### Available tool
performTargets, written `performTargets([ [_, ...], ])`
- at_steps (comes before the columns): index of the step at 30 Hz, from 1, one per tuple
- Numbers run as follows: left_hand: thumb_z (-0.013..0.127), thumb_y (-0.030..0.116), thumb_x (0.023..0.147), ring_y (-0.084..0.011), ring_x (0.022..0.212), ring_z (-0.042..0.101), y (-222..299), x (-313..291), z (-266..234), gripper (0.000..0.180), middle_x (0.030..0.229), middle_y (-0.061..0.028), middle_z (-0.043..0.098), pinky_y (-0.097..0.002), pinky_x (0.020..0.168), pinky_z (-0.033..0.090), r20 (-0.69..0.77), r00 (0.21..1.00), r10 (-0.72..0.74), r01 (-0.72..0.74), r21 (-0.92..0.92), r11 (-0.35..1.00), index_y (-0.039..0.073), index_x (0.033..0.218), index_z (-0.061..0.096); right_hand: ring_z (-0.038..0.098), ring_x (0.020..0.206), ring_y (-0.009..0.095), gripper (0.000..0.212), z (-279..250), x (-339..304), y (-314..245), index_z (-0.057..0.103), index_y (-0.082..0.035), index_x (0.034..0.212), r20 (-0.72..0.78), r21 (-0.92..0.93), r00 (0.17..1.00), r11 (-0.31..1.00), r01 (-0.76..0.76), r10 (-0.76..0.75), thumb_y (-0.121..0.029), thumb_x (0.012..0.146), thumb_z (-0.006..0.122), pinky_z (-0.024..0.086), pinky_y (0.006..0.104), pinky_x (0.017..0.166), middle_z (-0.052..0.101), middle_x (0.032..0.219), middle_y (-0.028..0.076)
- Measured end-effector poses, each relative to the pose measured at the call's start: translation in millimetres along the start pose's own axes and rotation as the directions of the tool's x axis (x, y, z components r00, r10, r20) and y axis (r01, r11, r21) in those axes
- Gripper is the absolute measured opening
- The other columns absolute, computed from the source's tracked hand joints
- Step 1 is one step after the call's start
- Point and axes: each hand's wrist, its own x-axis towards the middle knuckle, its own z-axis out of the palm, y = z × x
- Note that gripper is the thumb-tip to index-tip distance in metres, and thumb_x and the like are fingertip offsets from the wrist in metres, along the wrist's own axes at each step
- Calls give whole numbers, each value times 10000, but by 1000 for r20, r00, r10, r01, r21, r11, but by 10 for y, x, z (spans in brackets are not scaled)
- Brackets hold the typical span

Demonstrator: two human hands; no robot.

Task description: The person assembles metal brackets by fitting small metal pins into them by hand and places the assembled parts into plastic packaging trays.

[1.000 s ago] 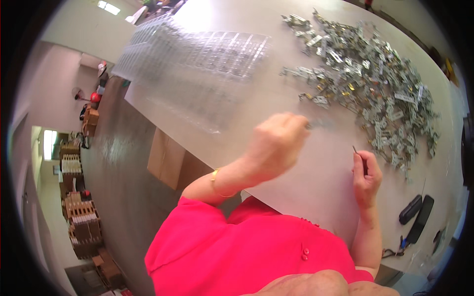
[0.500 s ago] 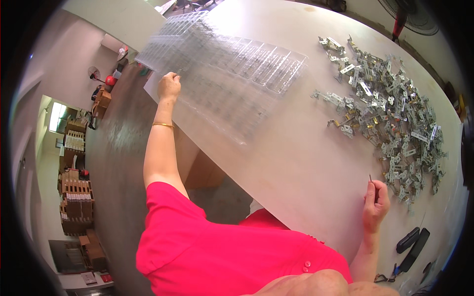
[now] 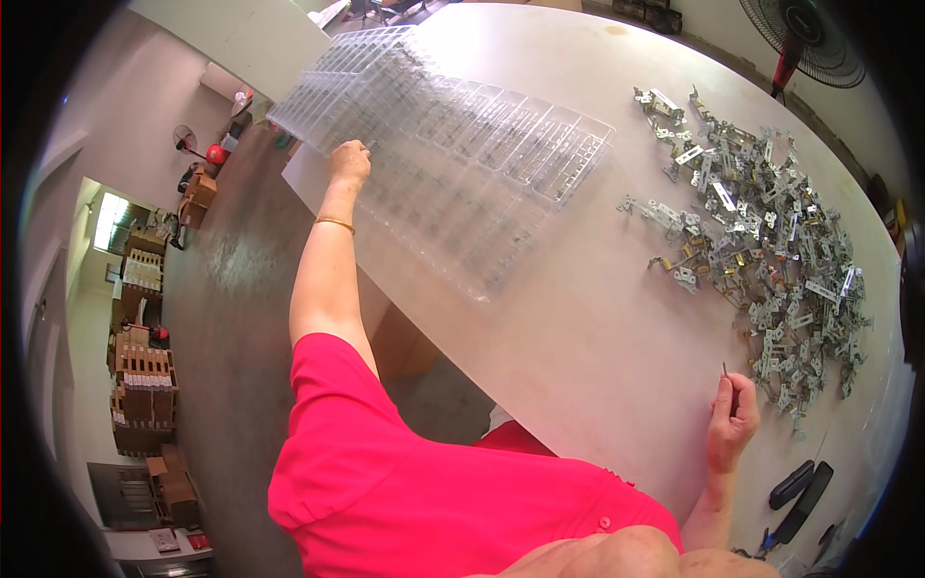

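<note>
My left hand [image 3: 349, 162] reaches to the near-left side of a clear plastic compartment tray [image 3: 568, 197]. Its fingers are pinched together, and what they hold, if anything, cannot be made out. Small dark parts show in several compartments. Along the tray's near side lies a translucent plastic sheet [image 3: 462, 265], hazy and wrinkled at its edge. My right hand [image 3: 734, 424] rests over the table at the right, thumb and fingers pinched on a thin dark pin [image 3: 725, 368] that points upward. Just beyond it spreads a large heap of small metal brackets [image 3: 771, 241].
A black-handled tool [image 3: 807, 501] and a dark pocket-sized object [image 3: 791, 485] lie near my right forearm. The pale table [image 3: 578, 356] ends in a slanting edge before my body. A fan [image 3: 800, 39] stands beyond the far right. Cardboard boxes [image 3: 145, 385] are stacked at the left.
My left hand has shifted slightly right along the tray, its fingers still pinched. My right hand keeps the pin in nearly the same place. The whole view has shifted a little.
</note>
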Motion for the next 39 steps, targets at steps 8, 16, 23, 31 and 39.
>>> performTargets([
  [8,704,222,857,-388,1027,669,53,-2,123,244,1038,-226,706,-469,893,531,-54,998,34,-36,-52,998,11,979,711,424,611,20,56,-50,-36,-6,621,-55,984,-10,-14,1000,1000,-14,14,-88,1015,588,336,191,546,489,721,-69],
  [16,665,104,882,-364,827,620,918,-595,-609,115,861,-169,621,-470,742,492,-357,892,276,-365,-211,907,18,886,588,457,624,58,19,-6,2,-12,642,-40,980,-16,-13,1000,1000,-18,18,-43,962,646,386,226,559,540,731,-23],
  [23,694,17,842,-324,774,578,2734,-2334,-1154,137,825,-134,583,-420,693,470,-459,608,647,-784,-475,400,33,849,558,458,597,72,42,-36,9,-63,639,-31,970,-24,31,999,999,30,-29,-35,941,668,394,248,541,538,700,1],
  [31,700,40,841,-333,869,613,3624,-2369,-662,91,885,-139,639,-417,773,488,-405,642,651,-752,-497,433,28,868,613,470,575,91,51,-70,0,-39,639,-37,958,-8,69,998,996,55,-54,-59,934,678,404,261,528,542,662,24],
  [39,652,50,823,-372,1003,627,3775,-1992,-201,245,980,-173,672,-458,901,468,-185,662,726,-742,-301,600,29,1059,591,535,549,149,54,-84,3,-91,642,-52,941,-21,26,994,994,104,-103,-65,917,689,434,293,530,606,683,70],
])
